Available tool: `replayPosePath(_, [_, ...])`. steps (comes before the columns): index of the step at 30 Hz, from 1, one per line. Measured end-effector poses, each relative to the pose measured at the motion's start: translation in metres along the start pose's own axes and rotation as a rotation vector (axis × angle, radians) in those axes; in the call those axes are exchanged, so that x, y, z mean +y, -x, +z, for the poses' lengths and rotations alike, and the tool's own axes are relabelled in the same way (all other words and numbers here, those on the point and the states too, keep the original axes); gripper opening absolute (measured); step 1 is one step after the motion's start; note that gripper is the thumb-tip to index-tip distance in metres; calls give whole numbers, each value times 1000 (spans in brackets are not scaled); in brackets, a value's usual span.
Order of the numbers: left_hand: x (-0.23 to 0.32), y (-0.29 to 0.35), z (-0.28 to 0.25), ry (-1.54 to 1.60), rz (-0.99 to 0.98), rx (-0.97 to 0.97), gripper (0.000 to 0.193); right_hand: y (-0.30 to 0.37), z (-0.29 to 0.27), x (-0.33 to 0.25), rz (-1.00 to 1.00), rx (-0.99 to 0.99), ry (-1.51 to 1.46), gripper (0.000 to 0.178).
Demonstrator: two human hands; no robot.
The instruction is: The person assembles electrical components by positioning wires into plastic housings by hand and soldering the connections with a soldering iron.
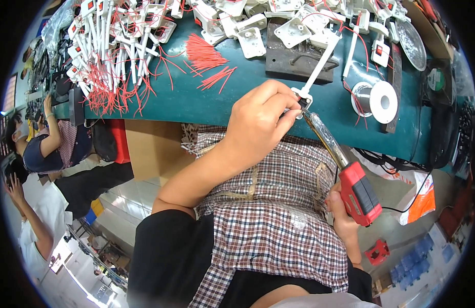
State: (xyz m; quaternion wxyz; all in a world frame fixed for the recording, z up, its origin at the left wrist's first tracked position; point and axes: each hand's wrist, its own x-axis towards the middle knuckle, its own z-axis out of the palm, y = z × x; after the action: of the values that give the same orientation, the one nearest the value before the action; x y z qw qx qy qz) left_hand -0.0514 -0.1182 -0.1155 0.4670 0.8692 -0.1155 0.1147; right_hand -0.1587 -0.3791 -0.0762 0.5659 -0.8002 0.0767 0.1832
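My left hand (260, 123) pinches a small white plastic part with a black piece in it (302, 98) at the table's near edge. From that part a white tube (320, 62) runs up to the right, with red wire near its far end. My right hand (344, 213) is wrapped round the handle of a red and black soldering gun (360, 194). The gun's metal barrel slants up to the left, and its tip is right beside the black piece; I cannot tell whether they touch. Part of my right hand is hidden behind the handle.
Left on the green table (171, 105) lie white tubes with red wires (112, 56). Cut red wires (204, 54), white housings (250, 43), a dark metal block (283, 66), a solder spool (383, 101) and a metal dish (411, 45) are around. Co-workers (42, 146) sit at the left.
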Motion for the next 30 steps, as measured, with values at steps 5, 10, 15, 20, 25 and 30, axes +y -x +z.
replayPosePath(5, [0,0,-2,-13,22,-3,13,2,0,2,-64,18,36,14])
replayPosePath(10, [1,-2,-3,-13,4,-10,12,6,2,-4,-37,80,19,15])
replayPosePath(15, [6,-4,-8,-32,-49,-71,11,0,2,-2,-73,52,0,17])
replayPosePath(20, [5,-6,-8,-48,-24,-81,11,0,0,-2,-116,44,86,18])
replayPosePath(25, [4,-5,-6,-48,3,-58,12,-4,0,-1,-136,12,103,17])
replayPosePath(30, [4,-6,-5,-53,23,-42,12,-5,1,-3,-141,17,76,17])
